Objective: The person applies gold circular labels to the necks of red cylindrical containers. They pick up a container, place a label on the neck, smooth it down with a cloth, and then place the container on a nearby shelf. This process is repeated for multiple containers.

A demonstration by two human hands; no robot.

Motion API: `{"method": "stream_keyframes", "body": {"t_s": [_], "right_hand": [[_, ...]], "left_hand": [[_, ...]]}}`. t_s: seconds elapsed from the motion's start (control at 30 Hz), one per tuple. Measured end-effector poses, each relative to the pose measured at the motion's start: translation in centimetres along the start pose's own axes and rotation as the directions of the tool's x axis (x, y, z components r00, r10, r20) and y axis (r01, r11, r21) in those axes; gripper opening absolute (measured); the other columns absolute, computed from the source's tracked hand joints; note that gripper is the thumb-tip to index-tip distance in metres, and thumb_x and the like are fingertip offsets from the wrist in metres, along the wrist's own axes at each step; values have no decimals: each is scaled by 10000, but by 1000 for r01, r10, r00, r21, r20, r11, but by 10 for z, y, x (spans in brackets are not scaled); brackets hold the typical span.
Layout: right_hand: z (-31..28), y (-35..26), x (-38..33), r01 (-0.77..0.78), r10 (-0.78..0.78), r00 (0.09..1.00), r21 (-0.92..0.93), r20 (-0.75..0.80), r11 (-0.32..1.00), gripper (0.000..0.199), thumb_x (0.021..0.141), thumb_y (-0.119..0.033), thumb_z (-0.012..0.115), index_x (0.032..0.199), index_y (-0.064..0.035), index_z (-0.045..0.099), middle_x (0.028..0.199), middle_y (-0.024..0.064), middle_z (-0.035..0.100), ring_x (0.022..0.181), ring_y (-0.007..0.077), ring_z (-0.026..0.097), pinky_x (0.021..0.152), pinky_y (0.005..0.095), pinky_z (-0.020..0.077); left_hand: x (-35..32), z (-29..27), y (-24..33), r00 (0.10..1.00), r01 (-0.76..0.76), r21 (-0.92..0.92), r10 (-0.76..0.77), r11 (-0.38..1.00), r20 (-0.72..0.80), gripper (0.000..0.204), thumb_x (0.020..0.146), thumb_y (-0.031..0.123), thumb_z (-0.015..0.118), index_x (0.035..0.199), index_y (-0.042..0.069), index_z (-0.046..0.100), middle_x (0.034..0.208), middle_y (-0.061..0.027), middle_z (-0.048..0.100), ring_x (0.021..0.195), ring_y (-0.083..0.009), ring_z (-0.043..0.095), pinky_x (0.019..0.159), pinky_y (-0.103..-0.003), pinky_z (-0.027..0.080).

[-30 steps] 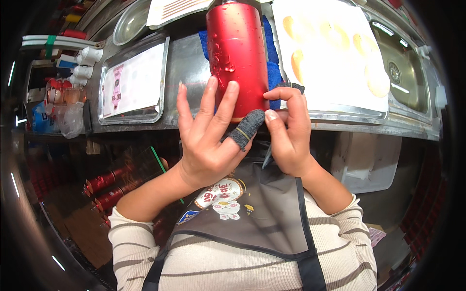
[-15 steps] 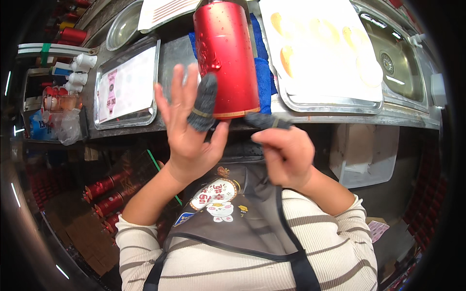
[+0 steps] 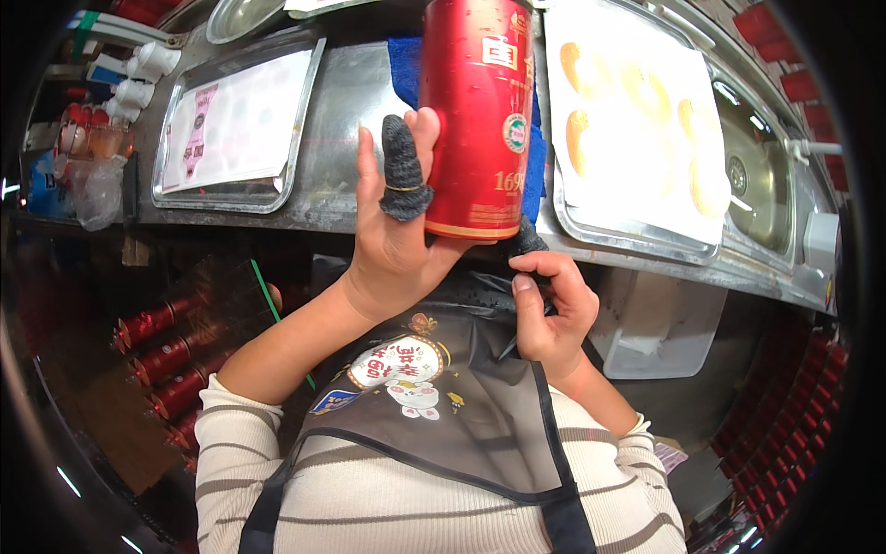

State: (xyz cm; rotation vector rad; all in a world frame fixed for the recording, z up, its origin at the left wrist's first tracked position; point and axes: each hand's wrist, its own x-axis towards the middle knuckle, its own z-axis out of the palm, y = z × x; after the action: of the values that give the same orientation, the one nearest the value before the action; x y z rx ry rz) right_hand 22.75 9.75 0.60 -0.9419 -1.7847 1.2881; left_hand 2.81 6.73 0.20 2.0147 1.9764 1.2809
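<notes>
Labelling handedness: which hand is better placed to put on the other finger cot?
Right. The right hand already pinches a dark finger cot; the left hand is raised open, one cot already on, by the red can.

Steel counter (image 3: 346, 102) with sink (image 3: 761, 157), dim floor.

**Hands at the table edge**

The left hand (image 3: 397, 231) is raised, palm toward the wearer, fingers spread against a red can (image 3: 475, 120) standing on the table (image 3: 346, 111). A dark knitted cot (image 3: 403, 171) covers one left finger. The right hand (image 3: 549, 309) is curled below the can, pinching a second dark cot (image 3: 528, 242). A blue cloth (image 3: 403, 65) lies behind the can. Left of it sits a paper-lined tray (image 3: 235, 129); right of it, a tray (image 3: 637, 120) holding pale orange pieces, then a sink (image 3: 761, 171). A dark apron (image 3: 471, 406) covers a striped top.
</notes>
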Motion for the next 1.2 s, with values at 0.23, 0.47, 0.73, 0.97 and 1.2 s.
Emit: {"method": "stream_keyframes", "body": {"t_s": [0.23,0.47,0.73,0.97,1.2], "right_hand": [[-3,0,2,63,-60,998,-124,29,990,139,866,67,611,992,43,662,861,41,645,636,27,506,559,181,391],[-5,2,8,114,-113,993,-167,14,979,136,857,51,638,989,38,665,854,55,649,601,34,510,536,188,395],[4,-20,19,452,-433,891,-372,139,811,223,766,50,684,983,2,686,808,79,686,510,122,523,496,256,410],[8,-49,45,613,-405,790,-584,460,532,287,756,-61,714,1036,-74,651,681,42,574,543,202,597,508,345,451],[0,-35,48,581,-424,811,-467,404,666,270,808,-71,717,1063,-51,632,768,89,645,592,250,643,525,361,493]], "left_hand": [[-14,3,-11,997,76,-202,-77,976,4,917,835,223,819,1529,-78,302,1567,-295,363,1361,-472,474,1103,-466,426],[-9,-13,-6,959,279,-425,-227,861,169,875,901,239,772,1556,-62,277,1509,-275,463,1371,-377,503,1115,-402,407],[-4,4,13,898,368,-729,-424,577,117,662,1012,237,628,1521,-76,343,1474,-230,505,1346,-250,515,1107,-352,402],[-7,9,4,857,407,-887,-428,218,288,558,1062,82,460,1578,-28,279,1597,-137,398,1342,-162,494,1092,-303,409],[-25,-3,8,949,308,-576,-288,758,129,488,1042,232,511,1447,-41,492,1572,-240,398,1376,-335,491,1196,-473,246]]}}
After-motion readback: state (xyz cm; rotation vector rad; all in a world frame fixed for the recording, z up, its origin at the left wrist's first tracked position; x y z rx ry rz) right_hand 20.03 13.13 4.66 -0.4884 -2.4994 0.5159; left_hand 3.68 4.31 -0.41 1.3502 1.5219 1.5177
